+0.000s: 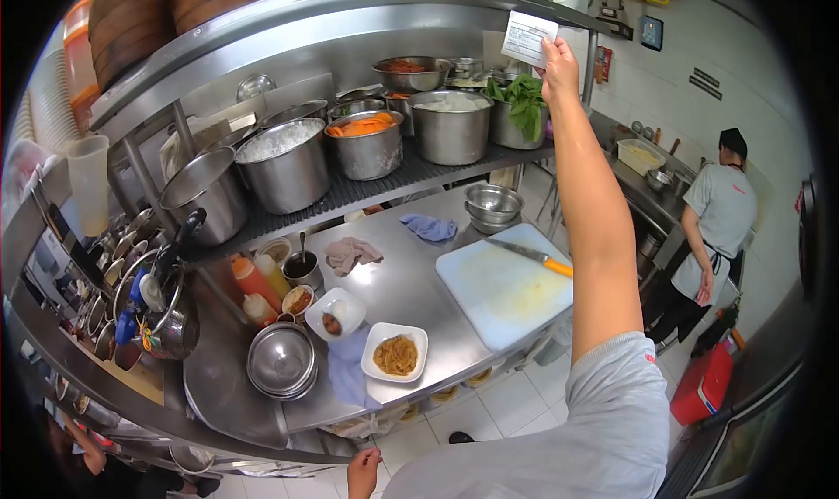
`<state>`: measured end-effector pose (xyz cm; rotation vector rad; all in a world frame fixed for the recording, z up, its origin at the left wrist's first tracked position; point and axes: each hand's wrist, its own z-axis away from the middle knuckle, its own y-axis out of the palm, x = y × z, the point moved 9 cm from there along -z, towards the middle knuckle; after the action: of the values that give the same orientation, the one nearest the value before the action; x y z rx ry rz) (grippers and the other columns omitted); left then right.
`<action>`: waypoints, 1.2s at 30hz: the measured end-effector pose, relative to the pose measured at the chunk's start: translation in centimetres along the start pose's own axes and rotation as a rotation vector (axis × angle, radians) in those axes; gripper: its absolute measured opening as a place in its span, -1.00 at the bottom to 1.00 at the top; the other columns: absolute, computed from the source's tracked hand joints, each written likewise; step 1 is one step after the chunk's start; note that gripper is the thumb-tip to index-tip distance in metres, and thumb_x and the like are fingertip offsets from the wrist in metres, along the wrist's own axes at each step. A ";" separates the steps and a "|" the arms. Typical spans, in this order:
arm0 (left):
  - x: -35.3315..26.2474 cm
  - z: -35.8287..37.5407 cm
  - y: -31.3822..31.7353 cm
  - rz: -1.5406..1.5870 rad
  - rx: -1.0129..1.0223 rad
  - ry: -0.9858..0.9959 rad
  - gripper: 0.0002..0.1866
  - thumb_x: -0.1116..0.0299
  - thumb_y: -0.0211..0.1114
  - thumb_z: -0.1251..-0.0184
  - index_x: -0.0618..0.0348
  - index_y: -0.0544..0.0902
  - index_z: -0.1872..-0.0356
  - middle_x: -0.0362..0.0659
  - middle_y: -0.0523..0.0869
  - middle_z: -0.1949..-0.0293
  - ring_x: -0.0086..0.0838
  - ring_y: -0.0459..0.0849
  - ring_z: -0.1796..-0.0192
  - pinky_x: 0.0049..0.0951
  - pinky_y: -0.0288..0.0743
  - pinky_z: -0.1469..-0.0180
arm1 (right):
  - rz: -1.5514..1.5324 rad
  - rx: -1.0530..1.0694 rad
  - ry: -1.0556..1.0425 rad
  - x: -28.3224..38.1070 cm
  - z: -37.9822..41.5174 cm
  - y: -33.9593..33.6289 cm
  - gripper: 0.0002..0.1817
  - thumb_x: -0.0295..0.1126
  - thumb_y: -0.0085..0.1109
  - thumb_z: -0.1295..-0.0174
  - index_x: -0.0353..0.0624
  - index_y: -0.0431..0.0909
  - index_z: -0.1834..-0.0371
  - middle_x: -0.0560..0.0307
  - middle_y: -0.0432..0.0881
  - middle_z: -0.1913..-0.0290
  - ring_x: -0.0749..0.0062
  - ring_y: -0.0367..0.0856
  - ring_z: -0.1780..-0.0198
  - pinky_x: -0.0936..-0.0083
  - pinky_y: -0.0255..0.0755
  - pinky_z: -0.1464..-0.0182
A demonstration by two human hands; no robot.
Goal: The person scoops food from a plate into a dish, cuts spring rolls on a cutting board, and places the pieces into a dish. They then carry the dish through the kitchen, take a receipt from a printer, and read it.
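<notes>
My right hand [560,66] is raised at the upper shelf's edge, its fingers pinching a white printed slip [527,38]. Down at the bottom, my left hand [364,471] hangs in front of the counter with its fingers curled; whether it holds anything is hidden. Nearest to it on the steel counter [437,333] are a square white bowl [396,353] of brown food and a blue cloth [351,372]. Another white bowl [335,314] holds a small dark piece. An orange-handled knife [533,256] lies on the white cutting board [511,298].
Metal pots [451,132] of ingredients line the rack above the counter. Stacked steel bowls [281,359] and sauce bottles [253,279] stand at the left. A co-worker [721,202] stands at the right by another counter, near a red box [702,379].
</notes>
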<state>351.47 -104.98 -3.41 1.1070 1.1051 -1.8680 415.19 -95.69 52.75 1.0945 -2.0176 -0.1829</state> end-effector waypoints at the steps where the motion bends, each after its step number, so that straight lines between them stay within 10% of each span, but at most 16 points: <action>1: -0.6 0.1 -0.5 -0.074 -0.037 0.022 -0.73 0.25 0.13 -0.29 0.26 0.62 0.21 -0.16 0.69 0.32 -0.53 0.64 0.26 -0.55 0.45 0.24 | 0.010 0.027 -0.011 -0.5 -0.6 0.1 -0.78 -0.28 0.08 -0.24 -0.03 0.46 0.08 0.34 0.58 0.20 0.60 0.49 0.22 0.60 0.30 0.24; 4: 1.1 0.0 0.5 0.000 0.019 -0.034 -0.66 0.28 -0.05 -0.41 0.18 0.51 -0.09 0.09 0.59 0.01 -0.34 0.58 0.03 -0.27 0.40 -0.14 | 0.031 0.117 -0.047 -1.5 -1.6 0.0 -0.72 -0.29 0.12 -0.21 -0.06 0.45 0.03 0.31 0.58 0.22 0.58 0.52 0.22 0.59 0.35 0.25; 7: 1.2 -0.3 1.1 0.145 -0.196 -0.061 -0.73 0.24 0.14 -0.28 0.25 0.63 0.21 -0.16 0.69 0.34 -0.57 0.61 0.28 -0.57 0.43 0.26 | 0.040 0.103 -0.082 -1.7 -2.6 -1.8 -0.63 -0.36 0.14 -0.18 -0.26 0.42 -0.04 0.16 0.57 0.12 0.49 0.52 0.14 0.53 0.39 0.09; 13: -5.1 -1.0 1.7 -0.134 -0.253 0.148 -0.79 0.31 0.22 -0.26 0.24 0.62 0.22 -0.04 0.65 0.34 -0.35 0.60 0.30 -0.47 0.46 0.21 | -0.003 0.212 0.066 -2.0 -4.5 -12.3 -0.64 -0.28 0.03 -0.29 -0.18 0.41 -0.10 0.15 0.47 -0.12 0.39 0.39 -0.16 0.36 0.18 -0.23; 18: -8.7 -1.7 -0.3 -0.249 -0.394 0.112 -0.83 0.39 0.25 -0.21 0.24 0.61 0.23 -0.05 0.65 0.29 -0.31 0.61 0.25 -0.44 0.44 0.26 | 0.110 0.029 0.255 -10.7 -11.6 -39.4 -0.59 -0.36 0.05 -0.28 -0.21 0.31 -0.18 0.07 0.42 -0.17 0.38 0.40 -0.18 0.40 0.31 -0.18; 19: -9.2 -1.8 -1.1 -0.255 -0.435 0.139 -0.84 0.39 0.25 -0.21 0.24 0.61 0.25 -0.06 0.65 0.28 -0.30 0.61 0.24 -0.43 0.45 0.25 | 0.193 0.059 0.164 -12.8 -11.5 -44.5 -0.60 -0.30 0.03 -0.30 -0.19 0.33 -0.16 0.09 0.50 -0.07 0.39 0.52 0.02 0.46 0.46 0.06; 21: -10.0 -2.3 -3.1 -0.268 -0.507 0.229 -0.86 0.42 0.25 -0.19 0.24 0.60 0.25 -0.05 0.64 0.26 -0.27 0.61 0.21 -0.42 0.45 0.20 | -0.148 0.401 0.618 -22.4 -11.0 -56.4 -0.61 -0.21 0.02 -0.30 -0.21 0.37 -0.09 0.11 0.58 0.18 0.39 0.52 0.37 0.52 0.46 0.38; 24: -7.5 -4.3 -10.0 -0.240 -0.735 0.078 -0.77 0.43 0.20 -0.22 0.18 0.56 0.10 -0.09 0.64 0.20 -0.36 0.60 0.15 -0.39 0.47 0.15 | 0.135 -0.365 0.841 -31.5 1.7 -72.4 -0.62 -0.22 -0.01 -0.27 -0.34 0.40 0.04 -0.03 0.55 0.29 0.21 0.51 0.38 0.35 0.50 0.30; 29: -3.2 -11.7 -19.6 -0.482 -0.848 -0.076 -0.46 0.00 0.15 -0.28 0.29 0.48 -0.06 -0.11 0.63 0.19 -0.47 0.60 0.26 -0.45 0.49 0.32 | 0.400 -0.735 0.748 -34.2 20.4 -75.2 -0.81 -0.51 -0.01 -0.08 -0.32 0.40 0.23 -0.01 0.50 0.45 0.33 0.45 0.58 0.47 0.38 0.58; 36: -2.2 -17.0 -20.9 -0.348 -0.658 -0.468 -0.38 0.01 0.25 -0.15 0.30 0.42 -0.08 -0.07 0.61 0.33 -0.49 0.50 0.61 -0.50 0.28 0.70 | 0.956 -0.633 0.997 -36.2 25.8 -76.0 -0.79 -0.41 -0.02 -0.17 -0.26 0.40 0.16 -0.02 0.56 0.41 0.19 0.64 0.39 0.39 0.43 0.55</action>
<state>339.83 -80.95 0.55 0.1025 1.5217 -1.6775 455.59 -121.04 -21.24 -0.2482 -1.2030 0.1934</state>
